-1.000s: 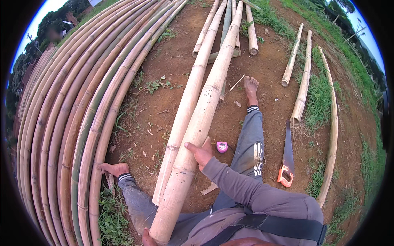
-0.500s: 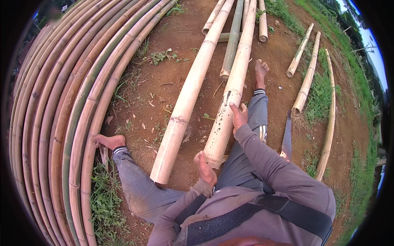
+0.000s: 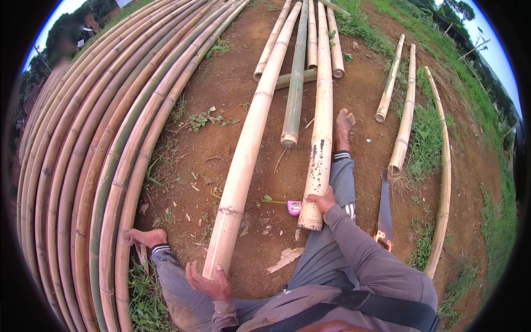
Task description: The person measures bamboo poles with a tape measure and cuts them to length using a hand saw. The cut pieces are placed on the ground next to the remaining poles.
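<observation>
Two long peeled bamboo poles stretch away from me over the ground between my legs. My left hand [image 3: 209, 281] is closed around the near end of the left bamboo pole [image 3: 239, 182], fingers on one side and thumb on the other. On the right bamboo pole [image 3: 321, 133], dark-speckled toward its near end, my right hand [image 3: 322, 200] grips just short of the cut end, thumb across the top. A pink tape measure [image 3: 294, 207] lies on the dirt between the two poles, beside the right one. Between them farther off is a greenish bamboo pole [image 3: 294, 105].
A long row of bamboo poles [image 3: 119, 149] fills the left side, my left foot [image 3: 148, 237] against it. A handsaw [image 3: 385, 205] with an orange handle lies right of my right leg. Beyond it are shorter bamboo pieces [image 3: 408, 116]. A crosswise bamboo piece [image 3: 283, 81] sits under the poles.
My left hand has gone from the right pole's end to the left pole's end. My right hand is now nearer the right pole's cut end. The tape measure has come into view.
</observation>
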`<state>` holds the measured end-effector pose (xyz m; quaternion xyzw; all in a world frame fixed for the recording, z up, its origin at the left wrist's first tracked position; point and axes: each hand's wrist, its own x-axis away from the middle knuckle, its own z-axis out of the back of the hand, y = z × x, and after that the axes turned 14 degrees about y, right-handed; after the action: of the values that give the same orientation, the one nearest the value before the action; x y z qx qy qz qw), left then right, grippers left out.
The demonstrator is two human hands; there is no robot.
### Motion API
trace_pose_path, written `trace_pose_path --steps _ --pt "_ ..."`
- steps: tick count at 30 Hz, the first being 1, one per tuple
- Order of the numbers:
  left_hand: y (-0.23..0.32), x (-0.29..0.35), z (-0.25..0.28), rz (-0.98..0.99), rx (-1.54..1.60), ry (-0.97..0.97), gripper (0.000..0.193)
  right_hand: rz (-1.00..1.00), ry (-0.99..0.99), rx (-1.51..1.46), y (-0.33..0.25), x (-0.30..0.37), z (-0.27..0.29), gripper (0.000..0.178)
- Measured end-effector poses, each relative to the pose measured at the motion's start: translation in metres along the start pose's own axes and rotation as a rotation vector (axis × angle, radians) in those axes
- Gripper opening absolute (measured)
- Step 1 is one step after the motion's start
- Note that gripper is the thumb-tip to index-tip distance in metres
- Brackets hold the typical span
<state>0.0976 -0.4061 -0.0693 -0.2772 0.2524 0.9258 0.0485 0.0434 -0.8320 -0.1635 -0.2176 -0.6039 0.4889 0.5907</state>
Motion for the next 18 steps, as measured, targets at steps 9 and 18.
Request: trace_pose_path --steps 9,18 --pt "-0.152 0.067 -0.069 1.583 1.11 -0.09 0.097 0.44 0.136 0.375 0.018 -0.003 0.012 0.086" --pt "0.096 -0.021 -0.292 1.443 1.41 -0.668 0.061 0.405 0.111 0.467 0.01 0.002 0.036 0.089"
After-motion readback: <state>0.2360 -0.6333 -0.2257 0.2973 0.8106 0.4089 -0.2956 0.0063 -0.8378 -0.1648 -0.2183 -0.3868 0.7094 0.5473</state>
